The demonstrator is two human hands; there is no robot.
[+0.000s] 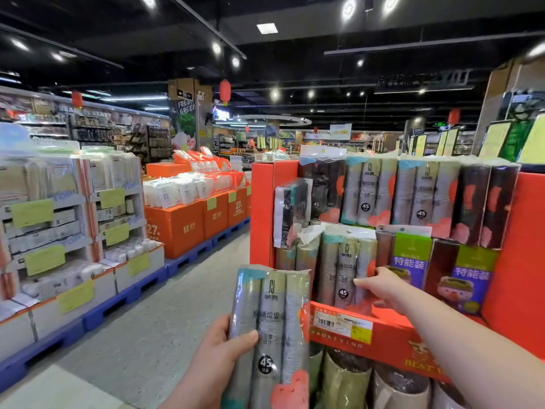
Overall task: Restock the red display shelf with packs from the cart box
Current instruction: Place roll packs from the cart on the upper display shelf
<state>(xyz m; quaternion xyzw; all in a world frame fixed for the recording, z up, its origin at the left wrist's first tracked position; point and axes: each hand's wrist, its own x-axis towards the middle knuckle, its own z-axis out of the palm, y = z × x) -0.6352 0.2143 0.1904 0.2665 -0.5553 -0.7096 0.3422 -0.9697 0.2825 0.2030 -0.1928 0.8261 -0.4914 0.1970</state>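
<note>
Store aisle, red shelf (pixel 261 214): left hand (pixel 215 349) grips a pack (pixel 271 335), right hand (pixel 380 286) pinches a shelved pack (pixel 339 261), which may topple if tugged.

I'm counting two hands, left hand (pixel 218 349) holding one loose pack (pixel 271 329), right hand (pixel 380 286) pinching one shelf pack (pixel 339 267), two purple-labelled packs (pixel 410 261), three big red lanterns (pixel 224 90) hanging overhead.

The near pack (pixel 271 326) is held before the display shelf (pixel 262 202), leftward; the far pack (pixel 342 267) is seemingly set on it.
</note>
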